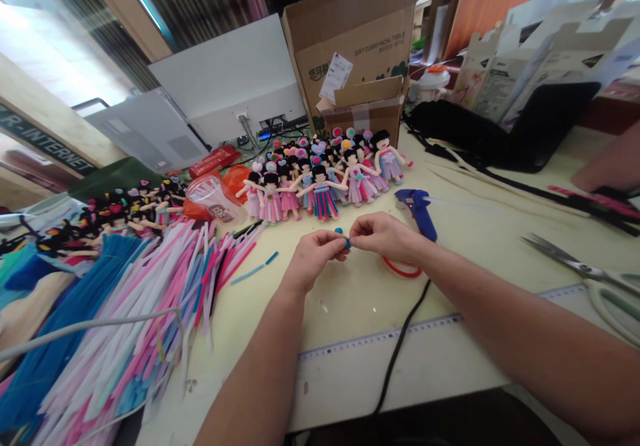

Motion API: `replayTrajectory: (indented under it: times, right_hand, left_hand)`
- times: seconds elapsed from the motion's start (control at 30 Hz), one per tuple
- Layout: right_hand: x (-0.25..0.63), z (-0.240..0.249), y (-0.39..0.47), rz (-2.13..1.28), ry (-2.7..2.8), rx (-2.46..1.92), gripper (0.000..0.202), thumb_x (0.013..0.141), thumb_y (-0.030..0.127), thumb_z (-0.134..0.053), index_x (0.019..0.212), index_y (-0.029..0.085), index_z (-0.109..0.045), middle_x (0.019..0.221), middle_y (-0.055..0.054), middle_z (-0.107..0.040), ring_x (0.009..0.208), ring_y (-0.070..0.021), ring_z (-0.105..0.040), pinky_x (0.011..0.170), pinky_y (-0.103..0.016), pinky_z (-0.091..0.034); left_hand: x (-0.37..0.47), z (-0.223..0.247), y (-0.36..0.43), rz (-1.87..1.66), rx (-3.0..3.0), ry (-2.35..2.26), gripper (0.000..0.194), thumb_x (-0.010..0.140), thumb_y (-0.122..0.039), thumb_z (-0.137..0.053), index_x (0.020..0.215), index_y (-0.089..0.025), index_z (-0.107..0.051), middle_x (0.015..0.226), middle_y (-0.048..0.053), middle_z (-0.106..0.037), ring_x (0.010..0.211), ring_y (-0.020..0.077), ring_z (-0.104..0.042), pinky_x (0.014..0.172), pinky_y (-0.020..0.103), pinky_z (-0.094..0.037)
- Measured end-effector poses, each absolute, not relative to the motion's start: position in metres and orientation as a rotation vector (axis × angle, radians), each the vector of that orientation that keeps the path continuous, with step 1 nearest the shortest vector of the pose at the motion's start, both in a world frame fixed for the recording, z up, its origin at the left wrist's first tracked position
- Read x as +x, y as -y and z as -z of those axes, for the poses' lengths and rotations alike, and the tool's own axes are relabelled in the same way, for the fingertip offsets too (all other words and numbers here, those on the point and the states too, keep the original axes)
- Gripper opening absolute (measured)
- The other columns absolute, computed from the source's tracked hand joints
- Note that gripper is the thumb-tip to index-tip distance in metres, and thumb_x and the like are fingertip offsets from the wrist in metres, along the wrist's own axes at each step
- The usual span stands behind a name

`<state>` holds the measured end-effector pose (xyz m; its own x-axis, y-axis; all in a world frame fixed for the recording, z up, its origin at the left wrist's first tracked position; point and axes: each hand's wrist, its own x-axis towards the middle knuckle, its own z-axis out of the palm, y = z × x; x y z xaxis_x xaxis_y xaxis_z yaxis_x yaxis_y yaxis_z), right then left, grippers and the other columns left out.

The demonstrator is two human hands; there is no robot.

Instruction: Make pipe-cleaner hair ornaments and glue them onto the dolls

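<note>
Over the middle of the table, my left hand (pixel 317 254) and my right hand (pixel 383 236) meet fingertip to fingertip. Between them is a small blue piece of pipe cleaner (pixel 339 231), curled at the top, which both hands pinch. Its exact shape is partly hidden by the fingers. A red pipe cleaner (pixel 403 273) curves on the table under my right wrist. Behind that wrist lies a blue hot glue gun (pixel 420 213). Two short blue pipe cleaner pieces (pixel 249 273) rest left of my left hand.
Pipe-cleaner dolls (pixel 320 193) crowd the table beyond my hands. Loose pipe cleaners (pixel 130 299) heap at left. Scissors (pixel 575 263) lie at right. A ruler (pixel 360 343) runs along the front edge, crossed by a black cable (pixel 400 349). A cardboard box (pixel 357 33) stands behind.
</note>
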<state>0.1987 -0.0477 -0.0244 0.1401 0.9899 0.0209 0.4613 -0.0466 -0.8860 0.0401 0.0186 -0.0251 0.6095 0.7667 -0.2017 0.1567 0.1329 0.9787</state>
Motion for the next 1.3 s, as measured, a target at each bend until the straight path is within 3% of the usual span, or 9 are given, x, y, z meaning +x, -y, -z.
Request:
replayTrajectory:
  times: [0.2,0.63,0.83,0.97,1.3]
  right_hand:
    - [0.199,0.028,0.047,-0.866,1.441,-1.577,0.010,0.069,0.025,-0.058,0.066,0.016,-0.062,0.061,0.002,-0.058,0.056,-0.0097,-0.047,0.053,-0.023,-0.034]
    - [0.202,0.037,0.041,-0.989,1.267,-1.431,0.016,0.066,0.030,-0.063,0.074,0.016,-0.064,0.067,0.001,-0.061,0.061,-0.0106,-0.051,0.058,-0.024,-0.039]
    - [0.220,0.031,0.044,-0.681,1.433,-1.676,0.016,0.076,0.031,-0.056,0.079,0.018,-0.066,0.069,-0.001,-0.064,0.062,-0.0127,-0.053,0.057,-0.025,-0.038]
    - [0.229,0.020,0.051,-0.451,1.654,-1.967,0.008,0.074,0.024,-0.059,0.073,0.021,-0.066,0.070,-0.001,-0.066,0.064,-0.0147,-0.056,0.059,-0.026,-0.037]
    - [0.213,-0.008,0.071,-0.404,1.894,-2.092,0.012,0.077,0.025,-0.057,0.071,0.022,-0.066,0.072,-0.004,-0.068,0.066,-0.0178,-0.057,0.058,-0.028,-0.035]
  left_hand:
    - [0.043,0.021,-0.013,-0.586,1.527,-0.889,0.010,0.062,-0.023,-0.070,0.065,-0.015,-0.064,0.060,0.001,-0.065,0.053,0.0112,-0.057,0.059,0.026,-0.047]
    - [0.051,0.032,-0.014,-0.641,1.238,-0.960,0.019,0.056,-0.030,-0.072,0.064,-0.016,-0.062,0.059,0.000,-0.063,0.055,0.0092,-0.055,0.057,0.022,-0.037]
    - [0.039,0.030,-0.030,-0.715,1.173,-1.022,0.021,0.053,-0.029,-0.075,0.066,-0.018,-0.062,0.062,-0.002,-0.063,0.059,0.0094,-0.055,0.057,0.022,-0.034]
    - [0.032,0.030,-0.040,-0.744,1.048,-1.036,0.025,0.050,-0.027,-0.077,0.065,-0.018,-0.060,0.062,-0.002,-0.063,0.055,0.0081,-0.054,0.054,0.021,-0.035]
    - [0.030,0.031,-0.042,-0.721,0.842,-0.962,0.019,0.056,-0.020,-0.072,0.068,-0.018,-0.058,0.064,-0.002,-0.064,0.049,0.0069,-0.053,0.049,0.020,-0.038]
